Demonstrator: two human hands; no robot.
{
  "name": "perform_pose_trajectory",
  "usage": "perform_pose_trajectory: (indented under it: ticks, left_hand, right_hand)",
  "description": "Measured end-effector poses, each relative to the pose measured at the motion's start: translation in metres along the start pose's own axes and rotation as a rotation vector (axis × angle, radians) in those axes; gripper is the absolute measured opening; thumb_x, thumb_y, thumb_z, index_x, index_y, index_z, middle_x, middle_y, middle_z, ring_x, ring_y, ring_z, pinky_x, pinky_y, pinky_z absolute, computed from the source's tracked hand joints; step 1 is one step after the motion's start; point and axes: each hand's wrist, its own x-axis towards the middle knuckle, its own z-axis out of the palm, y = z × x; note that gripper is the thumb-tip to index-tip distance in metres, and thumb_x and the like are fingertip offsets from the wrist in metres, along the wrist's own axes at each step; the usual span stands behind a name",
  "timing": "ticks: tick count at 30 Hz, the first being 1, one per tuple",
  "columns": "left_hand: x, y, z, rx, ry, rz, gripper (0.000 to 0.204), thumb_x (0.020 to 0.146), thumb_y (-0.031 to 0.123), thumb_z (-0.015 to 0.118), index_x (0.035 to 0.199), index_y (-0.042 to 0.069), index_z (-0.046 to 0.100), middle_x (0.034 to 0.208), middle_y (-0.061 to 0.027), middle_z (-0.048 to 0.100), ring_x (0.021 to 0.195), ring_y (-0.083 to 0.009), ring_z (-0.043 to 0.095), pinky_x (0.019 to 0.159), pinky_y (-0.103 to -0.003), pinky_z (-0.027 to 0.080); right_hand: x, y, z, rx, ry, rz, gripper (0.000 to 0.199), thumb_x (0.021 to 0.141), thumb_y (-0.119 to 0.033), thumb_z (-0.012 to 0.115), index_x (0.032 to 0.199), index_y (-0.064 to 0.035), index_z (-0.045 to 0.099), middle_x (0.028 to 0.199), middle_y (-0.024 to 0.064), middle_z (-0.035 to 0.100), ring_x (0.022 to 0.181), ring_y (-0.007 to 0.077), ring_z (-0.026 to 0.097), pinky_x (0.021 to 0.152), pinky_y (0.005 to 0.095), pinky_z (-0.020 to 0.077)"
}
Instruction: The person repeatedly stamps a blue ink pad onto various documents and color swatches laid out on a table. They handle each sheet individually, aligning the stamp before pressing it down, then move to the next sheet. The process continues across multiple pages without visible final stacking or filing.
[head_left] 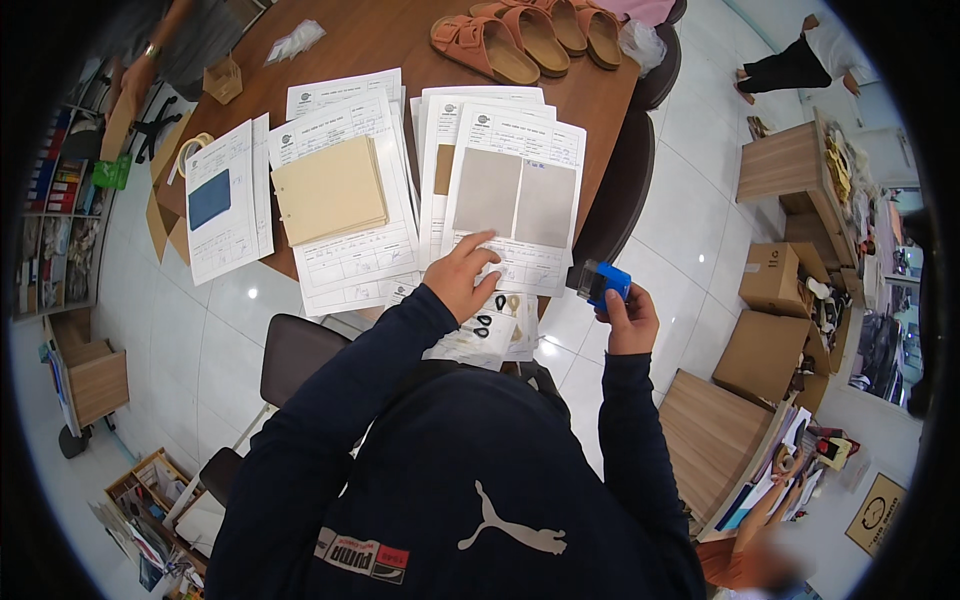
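Observation:
My left hand (pixel 464 276) rests at the lower edge of a printed form (pixel 530 266) bearing grey material swatches (pixel 488 190). Its fingers are apart and nothing is in them. To the right of the papers, my right hand (pixel 632 322) grips a small blue device with a dark clear end (pixel 605 284), which looks like a self-inking stamp. The device is held in the air beyond the table edge. Just below my left hand lie small black loops (pixel 482 326) and beige ones on white sheets.
Stacked forms with beige swatches (pixel 330 190) and a blue swatch (pixel 209 202) cover the wooden table (pixel 370 38). Orange sandals (pixel 490 47) stand at the back. Dark chairs (pixel 625 185) flank the table. Two people stand farther off, and cardboard boxes (pixel 757 355) are at right.

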Motion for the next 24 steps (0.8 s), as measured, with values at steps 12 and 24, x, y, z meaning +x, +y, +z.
perform_pose_trajectory:
  ticks: [12, 24]
  left_hand:
    - [-0.01, -0.053, -0.032, 0.237, 0.1, -0.244, 0.022, 0.086, 0.018, 0.064, 0.101, 0.001, 0.066, 0.082, -0.0138, 0.068, 0.069, -0.0286, 0.064, 0.067, -0.037, 0.051]
    - [0.017, -0.055, -0.025, 0.169, 0.069, -0.517, 0.026, 0.081, 0.024, 0.068, 0.097, 0.003, 0.065, 0.082, -0.0165, 0.069, 0.08, -0.0333, 0.067, 0.078, -0.041, 0.053]
  right_hand:
    - [-0.017, 0.015, 0.05, -0.23, -0.125, -0.081, 0.038, 0.084, -0.014, 0.072, 0.114, 0.0046, 0.058, 0.086, 0.0072, 0.065, 0.072, 0.0087, 0.059, 0.066, 0.0232, 0.0494]
    - [-0.011, -0.005, 0.064, -0.364, -0.059, -0.187, 0.04, 0.086, -0.013, 0.07, 0.118, 0.0053, 0.055, 0.095, 0.0115, 0.066, 0.08, 0.0143, 0.063, 0.073, 0.0269, 0.053]
